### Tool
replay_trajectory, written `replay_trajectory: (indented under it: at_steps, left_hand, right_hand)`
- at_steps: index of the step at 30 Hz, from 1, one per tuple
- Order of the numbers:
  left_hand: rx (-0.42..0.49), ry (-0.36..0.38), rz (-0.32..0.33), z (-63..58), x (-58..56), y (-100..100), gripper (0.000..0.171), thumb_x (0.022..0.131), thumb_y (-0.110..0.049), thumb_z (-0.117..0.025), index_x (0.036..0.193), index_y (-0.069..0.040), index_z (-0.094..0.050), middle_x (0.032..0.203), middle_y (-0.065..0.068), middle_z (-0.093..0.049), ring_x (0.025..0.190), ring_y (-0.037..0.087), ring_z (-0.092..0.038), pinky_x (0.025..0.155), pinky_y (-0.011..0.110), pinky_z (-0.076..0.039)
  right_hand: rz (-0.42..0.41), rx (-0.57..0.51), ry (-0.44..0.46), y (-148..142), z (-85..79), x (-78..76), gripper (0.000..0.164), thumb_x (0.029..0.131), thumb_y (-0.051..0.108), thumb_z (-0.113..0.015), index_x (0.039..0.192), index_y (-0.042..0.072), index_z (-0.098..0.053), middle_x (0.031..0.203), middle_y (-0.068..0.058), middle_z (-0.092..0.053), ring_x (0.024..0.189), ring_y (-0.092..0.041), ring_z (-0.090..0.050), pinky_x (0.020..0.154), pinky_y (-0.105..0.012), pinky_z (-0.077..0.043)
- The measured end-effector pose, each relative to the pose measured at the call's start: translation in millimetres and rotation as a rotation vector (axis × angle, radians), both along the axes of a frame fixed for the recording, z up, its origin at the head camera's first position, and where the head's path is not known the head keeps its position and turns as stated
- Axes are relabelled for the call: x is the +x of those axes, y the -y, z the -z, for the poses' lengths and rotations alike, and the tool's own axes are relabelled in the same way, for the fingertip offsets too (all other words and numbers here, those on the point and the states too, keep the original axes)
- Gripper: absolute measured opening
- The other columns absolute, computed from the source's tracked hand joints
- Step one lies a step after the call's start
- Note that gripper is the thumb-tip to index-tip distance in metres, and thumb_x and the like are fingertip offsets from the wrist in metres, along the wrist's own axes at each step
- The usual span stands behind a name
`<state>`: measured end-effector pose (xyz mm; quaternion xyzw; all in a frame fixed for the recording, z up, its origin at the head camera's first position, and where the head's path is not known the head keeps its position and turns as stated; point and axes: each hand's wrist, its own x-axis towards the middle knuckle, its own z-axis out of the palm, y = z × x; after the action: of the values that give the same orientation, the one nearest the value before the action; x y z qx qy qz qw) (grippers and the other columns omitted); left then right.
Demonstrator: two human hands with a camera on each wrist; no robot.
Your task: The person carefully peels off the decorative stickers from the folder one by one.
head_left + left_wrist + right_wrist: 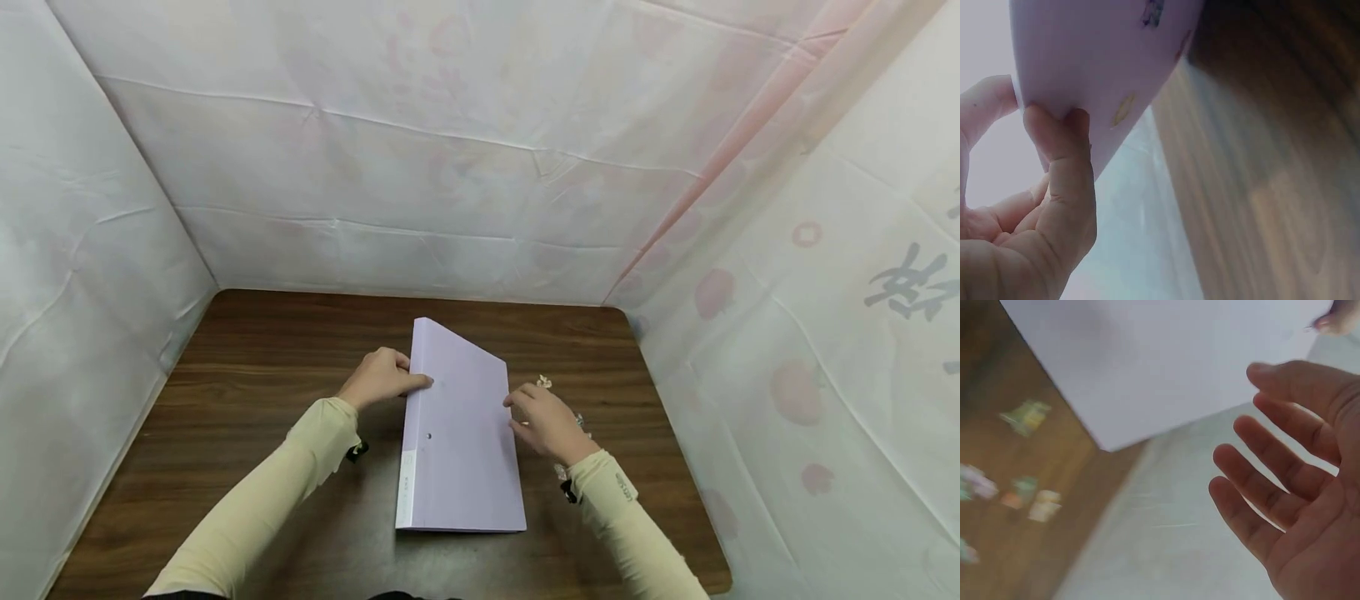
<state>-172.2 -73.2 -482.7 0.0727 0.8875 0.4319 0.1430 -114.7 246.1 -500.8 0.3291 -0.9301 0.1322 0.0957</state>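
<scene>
A lavender file folder [465, 442] stands tilted over the table, its spine with a white label strip on the left. My left hand [378, 379] pinches the spine side, thumb on the cover and fingers behind. In the left wrist view, the folder's other face [1104, 56] carries a few small coloured marks like stickers, and the fingers [1063, 156] press against it. My right hand [551, 423] hovers by the folder's right edge. Seen from the right wrist, its fingers [1266, 500] are spread and loosely bent, holding nothing, close below the lavender cover [1166, 362].
Several small coloured pieces [1044, 505], blurred, lie on the brown wooden table [285, 333] to the right, partly behind the right hand. Pale printed curtains [420, 192] hang around the table's back and sides.
</scene>
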Motion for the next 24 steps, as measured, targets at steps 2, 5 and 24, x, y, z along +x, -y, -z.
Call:
replay_trajectory:
  at_steps: [2,5,24]
  left_hand:
    - [-0.015,-0.011,0.0,-5.5,-1.7,1.6,0.032,0.079,-0.044,-0.081,0.081,-0.013,-0.075,0.072,-0.003,-0.071,0.07,0.013,-0.068,0.067,0.033,-0.052]
    - [-0.034,-0.032,-0.002,-11.6,-4.6,3.6,0.032,0.078,-0.045,-0.081,0.077,-0.014,-0.074,0.07,-0.004,-0.071,0.07,0.012,-0.067,0.066,0.033,-0.051]
    - [-0.011,-0.029,0.023,-18.1,-14.6,1.6,0.039,0.078,-0.044,-0.081,0.063,-0.013,-0.061,0.052,-0.004,-0.052,0.046,0.008,-0.035,0.044,0.024,-0.026]
  right_hand:
    - [-0.073,0.022,-0.044,4.9,-15.5,-6.5,0.028,0.082,0.011,-0.082,0.107,0.01,-0.069,0.106,-0.004,-0.065,0.096,-0.022,-0.064,0.078,-0.037,-0.055]
    - [-0.174,0.06,-0.077,17.0,-40.3,-14.7,0.032,0.081,0.012,-0.083,0.109,0.011,-0.068,0.108,-0.004,-0.064,0.097,-0.023,-0.063,0.077,-0.037,-0.054]
    - [-0.65,0.552,-0.102,150.0,-100.2,-11.7,0.033,0.084,0.009,-0.07,0.114,0.022,-0.07,0.115,0.006,-0.065,0.11,-0.016,-0.058,0.093,-0.033,-0.047]
